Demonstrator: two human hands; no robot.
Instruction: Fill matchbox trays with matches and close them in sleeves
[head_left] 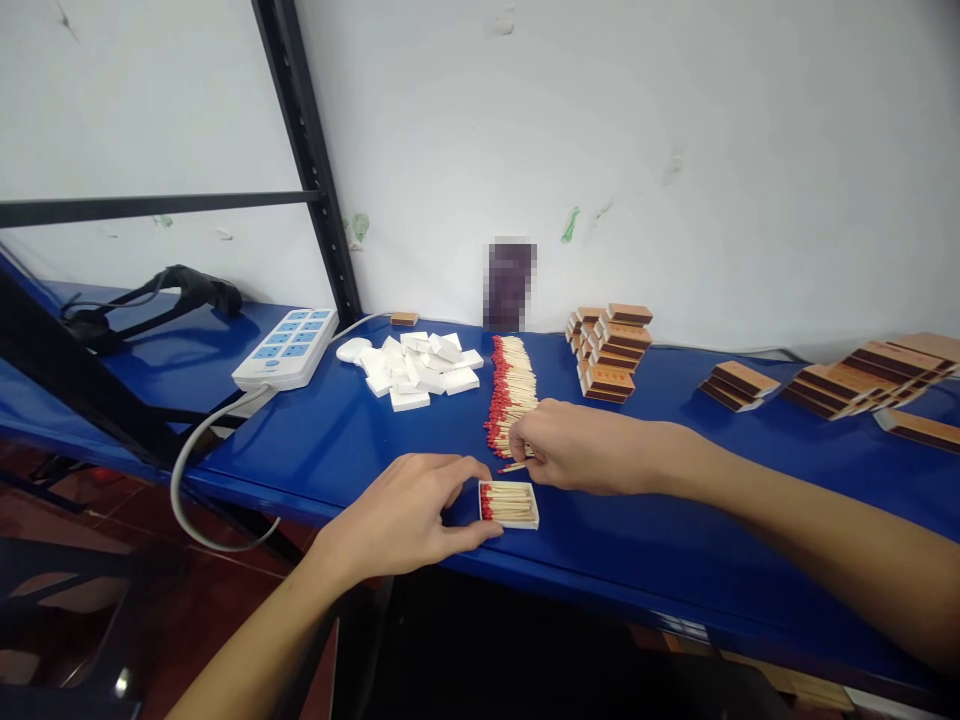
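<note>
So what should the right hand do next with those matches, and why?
Probably carry the pinched matches into the open tray, red heads to the left like those inside. The right hand grips them by the loose row, and the left hand steadies the tray beside it.

L hand [409, 510] & R hand [570, 445]: both bare, slim, w/ long fingers; knuckles & thumb show clearly, nails too small to judge. L forearm [255, 640] bare from wrist to btm frame edge. R forearm [810, 530] bare likewise, wrist to R frame edge. Both arms slender.
</note>
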